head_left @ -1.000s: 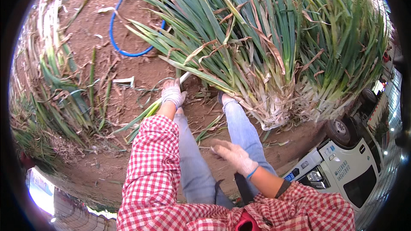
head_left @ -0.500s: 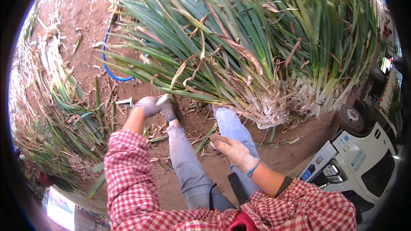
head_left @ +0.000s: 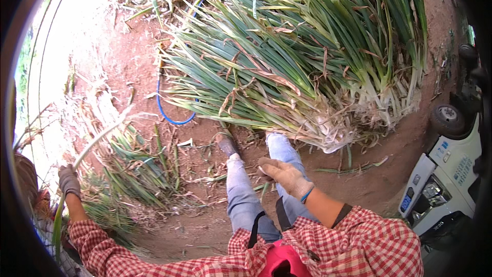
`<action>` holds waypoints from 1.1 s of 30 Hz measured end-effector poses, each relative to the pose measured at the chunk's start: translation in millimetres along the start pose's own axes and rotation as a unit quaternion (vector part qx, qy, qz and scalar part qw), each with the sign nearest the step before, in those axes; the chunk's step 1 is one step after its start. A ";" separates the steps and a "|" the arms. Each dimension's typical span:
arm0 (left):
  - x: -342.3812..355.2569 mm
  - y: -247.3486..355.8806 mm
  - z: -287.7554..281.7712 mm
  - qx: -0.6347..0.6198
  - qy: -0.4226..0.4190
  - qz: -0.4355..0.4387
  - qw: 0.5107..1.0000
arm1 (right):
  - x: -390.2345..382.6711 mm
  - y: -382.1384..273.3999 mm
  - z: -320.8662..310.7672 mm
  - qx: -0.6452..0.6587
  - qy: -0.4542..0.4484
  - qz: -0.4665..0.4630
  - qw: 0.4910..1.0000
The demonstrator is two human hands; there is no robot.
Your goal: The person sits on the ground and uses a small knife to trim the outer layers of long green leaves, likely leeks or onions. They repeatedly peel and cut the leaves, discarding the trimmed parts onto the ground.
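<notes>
While the L grip (head_left: 69, 180) is out at far L, its dark-gloved fingers clamped round one green onion (head_left: 95, 141), the R grip (head_left: 287, 177) is well apart, over the R leg of the jeans (head_left: 245, 200); its palm side is hidden, so can't tell if it's closed on anything. The onion sticks out both ways from the L grip: pale end slanting up & R, green leaf hanging below. Just R of the L grip, a loose heap of leaves (head_left: 148, 166) lies on the dirt (head_left: 348, 182). Up & R of the R grip is the big onion pile (head_left: 287, 77), w/ white root ends nearest the grip & leaves fanning up & L. Btwn the two grips, farther up, there's a curved blue hose (head_left: 179, 123). A dark shoe (head_left: 227, 144) shows up & L of the R grip, a blue wristband (head_left: 306, 195) just behind it, and a white truck (head_left: 451, 184) well off to its R, partly cut off.
</notes>
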State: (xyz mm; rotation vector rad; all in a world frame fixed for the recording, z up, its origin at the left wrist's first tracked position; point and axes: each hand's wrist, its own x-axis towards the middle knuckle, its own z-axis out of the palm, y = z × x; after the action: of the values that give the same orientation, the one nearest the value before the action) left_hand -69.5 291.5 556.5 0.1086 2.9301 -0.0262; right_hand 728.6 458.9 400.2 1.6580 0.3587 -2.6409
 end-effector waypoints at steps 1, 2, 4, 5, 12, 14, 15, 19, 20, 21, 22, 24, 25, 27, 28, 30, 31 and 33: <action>2.4 24.0 -3.9 0.053 0.017 0.140 0.989 | -0.8 -4.6 -1.3 -0.012 0.019 -0.003 1.000; -10.4 60.0 -12.2 0.107 0.038 0.277 0.954 | -2.7 -10.1 0.3 0.016 0.027 0.001 0.999; -82.1 152.8 -22.0 0.211 0.084 0.520 0.823 | -0.8 -9.2 5.6 0.053 0.032 -0.016 0.998; -124.5 184.9 -16.8 0.208 0.103 0.578 0.783 | -4.1 -17.2 12.2 0.041 0.009 -0.015 0.999; -462.3 348.8 203.3 -0.165 -0.242 0.729 0.619 | 9.7 -11.3 31.9 -0.040 -0.007 -0.010 0.999; -527.6 358.1 204.2 -0.017 -0.074 0.847 0.526 | 19.3 -3.2 30.3 -0.077 0.011 -0.018 0.997; -533.5 354.6 202.3 -0.056 -0.159 0.812 0.559 | 16.7 -17.7 37.1 -0.125 0.012 -0.018 0.992; -462.7 284.6 220.4 -0.133 -0.285 0.657 0.685 | 32.9 -18.5 55.4 -0.098 0.070 -0.011 0.993; -436.1 252.9 223.1 -0.114 -0.289 0.635 0.707 | 39.7 -20.8 67.8 -0.089 0.090 -0.005 0.992; -406.4 219.0 224.5 -0.115 -0.333 0.597 0.721 | 50.0 -18.9 78.5 -0.117 0.091 -0.016 0.989; -377.9 182.1 226.9 -0.068 -0.350 0.571 0.740 | 60.0 -17.1 89.0 -0.147 0.094 -0.027 0.984; -326.1 115.2 226.0 0.046 -0.404 0.522 0.750 | 81.3 -13.7 121.8 -0.242 0.091 -0.045 0.965; -301.1 83.9 223.1 0.097 -0.413 0.508 0.750 | 92.9 -8.4 141.0 -0.281 0.096 -0.059 0.953; -246.3 15.5 237.6 0.066 -0.400 0.496 0.768 | 114.8 4.4 194.6 -0.324 0.116 -0.073 0.936; -221.4 -22.0 247.8 0.050 -0.393 0.488 0.778 | 120.7 5.2 228.8 -0.399 0.114 -0.083 0.906; -175.7 -55.8 221.3 0.049 -0.458 0.388 0.799 | 150.2 17.5 285.8 -0.454 0.122 -0.016 0.882; -155.8 -85.2 221.5 0.029 -0.444 0.367 0.817 | 174.6 34.0 297.1 -0.470 0.102 -0.014 0.876; -116.2 -153.3 222.7 0.008 -0.419 0.330 0.846 | 205.2 51.5 358.5 -0.489 0.076 -0.014 0.869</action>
State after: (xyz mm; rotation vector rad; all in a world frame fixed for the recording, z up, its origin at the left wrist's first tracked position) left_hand 78.4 124.7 364.3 0.8578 1.8915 0.0083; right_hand 325.6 363.6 357.0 1.4260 1.4196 -1.7389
